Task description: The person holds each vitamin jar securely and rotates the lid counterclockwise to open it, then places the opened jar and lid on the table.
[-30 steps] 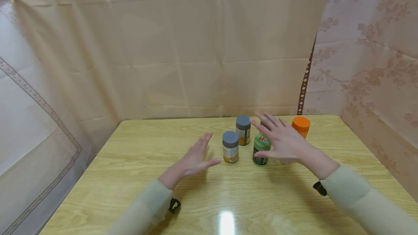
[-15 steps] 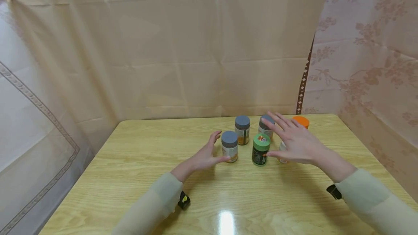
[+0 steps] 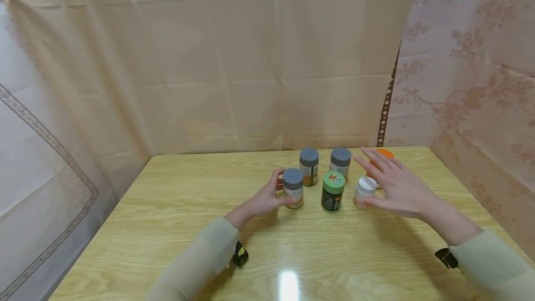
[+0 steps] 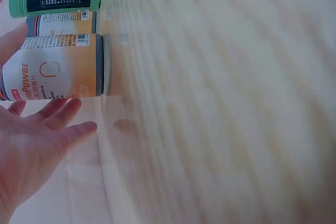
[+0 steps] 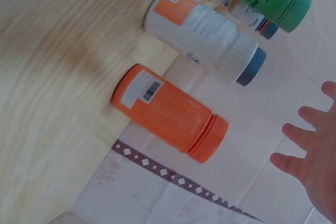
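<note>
My left hand [image 3: 267, 198] curves around a supplement bottle [image 3: 293, 193] with a grey lid and a white-orange label. Its thumb lies across the front, the fingers at the left side; in the left wrist view, fingertips pass behind the bottle [image 4: 58, 72] while the little finger stands free. The bottle is upright on the table. To the right, my right hand [image 3: 399, 187] hovers with fingers spread, holding nothing. Closest to its thumb is a small white-capped bottle [image 3: 365, 190]; behind the hand, an orange bottle [image 5: 170, 114] is partly hidden in the head view.
A green-lidded black jar [image 3: 333, 192] stands between the hands. Two more grey-lidded bottles, one left [image 3: 309, 166] and one right [image 3: 340, 161], stand in the back row. The wooden table [image 3: 179, 208] ends at a beige curtain [image 3: 209, 59].
My left hand has moved right to the grey-lidded bottle, its fingers curling around it. The right hand has drawn away to the right, uncovering the white-capped bottle and a back grey-lidded one.
</note>
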### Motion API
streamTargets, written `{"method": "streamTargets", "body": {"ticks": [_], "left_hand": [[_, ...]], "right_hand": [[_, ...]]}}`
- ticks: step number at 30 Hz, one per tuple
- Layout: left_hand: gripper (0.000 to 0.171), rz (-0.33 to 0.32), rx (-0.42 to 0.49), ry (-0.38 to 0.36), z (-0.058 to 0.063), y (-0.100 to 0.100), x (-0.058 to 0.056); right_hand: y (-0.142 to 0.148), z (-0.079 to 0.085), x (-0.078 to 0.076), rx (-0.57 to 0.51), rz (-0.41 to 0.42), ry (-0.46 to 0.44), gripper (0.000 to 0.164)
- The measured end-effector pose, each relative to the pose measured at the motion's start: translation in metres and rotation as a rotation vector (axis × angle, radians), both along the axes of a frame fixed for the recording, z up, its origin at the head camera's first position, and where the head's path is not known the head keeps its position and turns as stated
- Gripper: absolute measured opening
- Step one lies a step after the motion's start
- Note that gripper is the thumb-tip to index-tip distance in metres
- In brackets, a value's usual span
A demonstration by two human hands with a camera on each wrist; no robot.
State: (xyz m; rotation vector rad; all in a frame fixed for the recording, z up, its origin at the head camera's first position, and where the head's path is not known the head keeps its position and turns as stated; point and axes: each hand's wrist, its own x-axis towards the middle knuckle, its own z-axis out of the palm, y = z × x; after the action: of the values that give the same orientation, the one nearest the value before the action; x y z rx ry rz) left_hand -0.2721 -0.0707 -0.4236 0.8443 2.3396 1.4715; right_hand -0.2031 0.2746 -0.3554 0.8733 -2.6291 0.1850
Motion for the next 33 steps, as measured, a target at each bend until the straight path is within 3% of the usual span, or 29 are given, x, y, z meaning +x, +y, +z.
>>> {"method": "streamTargets", "body": {"ticks": [15, 33], "left_hand": [[0.069, -0.031, 0.029, -0.017, -0.003, 0.004, -0.004], [0.065, -0.019, -0.071, 0.052, 0.004, -0.01, 0.005]], "right_hand": [[0.013, -0.007, 0.01, -0.044, -0.065, -0.015, 0.095], [-0.008, 0.008, -0.01, 0.009, 0.023, 0.043, 0.095]]}}
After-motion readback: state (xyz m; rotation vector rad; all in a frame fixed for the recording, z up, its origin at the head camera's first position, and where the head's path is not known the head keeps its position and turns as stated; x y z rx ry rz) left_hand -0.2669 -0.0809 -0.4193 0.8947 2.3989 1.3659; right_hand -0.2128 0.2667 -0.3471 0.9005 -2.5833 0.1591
